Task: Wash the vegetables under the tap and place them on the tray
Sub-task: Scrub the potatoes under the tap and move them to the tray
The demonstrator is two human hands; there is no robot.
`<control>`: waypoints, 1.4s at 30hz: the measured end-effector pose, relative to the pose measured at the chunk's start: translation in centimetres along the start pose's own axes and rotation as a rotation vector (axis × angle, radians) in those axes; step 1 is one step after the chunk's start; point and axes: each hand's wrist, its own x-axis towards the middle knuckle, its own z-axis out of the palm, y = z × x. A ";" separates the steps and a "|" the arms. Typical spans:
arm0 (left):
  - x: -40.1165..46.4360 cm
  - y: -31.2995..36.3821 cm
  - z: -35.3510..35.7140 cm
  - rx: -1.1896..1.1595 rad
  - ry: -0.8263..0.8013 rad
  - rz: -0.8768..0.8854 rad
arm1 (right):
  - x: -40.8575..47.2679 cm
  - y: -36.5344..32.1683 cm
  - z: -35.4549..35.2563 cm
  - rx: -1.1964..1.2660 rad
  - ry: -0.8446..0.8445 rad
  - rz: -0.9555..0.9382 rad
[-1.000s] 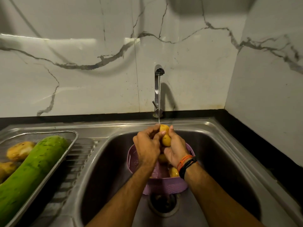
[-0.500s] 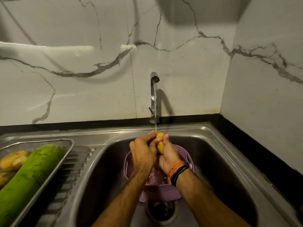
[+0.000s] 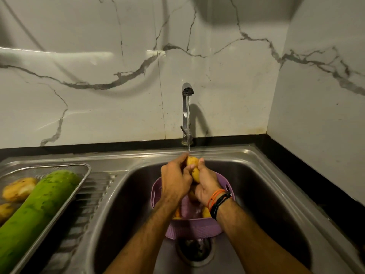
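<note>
A yellow potato [image 3: 194, 168] sits under the thin stream from the steel tap [image 3: 186, 113]. My left hand [image 3: 174, 179] and my right hand [image 3: 207, 184] both grip it, above a purple basket [image 3: 194, 227] standing in the sink [image 3: 262, 186]. More yellow potatoes [image 3: 206, 212] lie in the basket, partly hidden by my wrists. On the drainboard at the left stands a metal mesh tray [image 3: 84, 176] holding a long green gourd [image 3: 37, 212] and two potatoes [image 3: 18, 188].
The sink drain [image 3: 194, 252] lies just in front of the basket. A black counter strip [image 3: 316, 186] runs along the right side and the back. Marble-patterned walls close off the back and right.
The view has shifted slightly, so the tap and sink appear lower. My hands have kept hold of the potato under the stream, turning it a little between them.
</note>
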 end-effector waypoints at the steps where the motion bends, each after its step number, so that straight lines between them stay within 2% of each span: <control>1: 0.1 0.0 -0.1 0.003 -0.052 -0.010 | -0.1 -0.3 0.0 -0.018 -0.002 0.008; 3: 0.4 -0.2 -0.3 -0.042 -0.101 -0.068 | -0.3 -0.8 0.0 -0.025 -0.020 0.012; 8: 0.8 -1.3 -1.0 -0.157 0.077 -0.197 | -0.7 -2.1 -0.8 -0.109 -0.042 -0.029; 12: 1.0 -1.5 -1.1 -0.271 -0.077 -0.174 | -0.5 -2.1 -1.3 -0.319 -0.064 -0.099; 15: 1.1 -1.7 -1.0 -0.261 -0.169 -0.145 | -0.6 -1.7 -1.4 -0.448 -0.069 -0.125; 20: 1.2 -2.7 -0.8 -0.234 -0.121 -0.221 | -0.2 -1.5 -1.7 -0.437 0.013 -0.186; 24: 1.5 -3.3 -0.8 -0.289 -0.228 -0.268 | -0.2 -1.1 -1.3 -0.442 0.067 -0.295; 27: 1.1 -3.1 -0.4 -0.305 -0.290 -0.270 | -0.9 -1.0 -0.8 -0.517 0.019 -0.388; 30: 0.6 -2.6 0.2 -0.311 -0.263 -0.227 | -1.4 -0.7 -0.3 -0.587 -0.013 -0.447; 32: 0.4 -2.1 0.3 -0.380 -0.232 -0.257 | -1.5 -0.6 0.0 -0.583 -0.005 -0.473; 38: 0.4 -0.7 -0.4 -0.734 -0.095 -0.585 | -1.5 -0.8 -0.1 -0.565 -0.034 -0.454; 42: 0.4 -0.7 -0.5 -0.779 -0.077 -0.642 | -2.7 -0.7 0.2 -0.619 -0.010 -0.557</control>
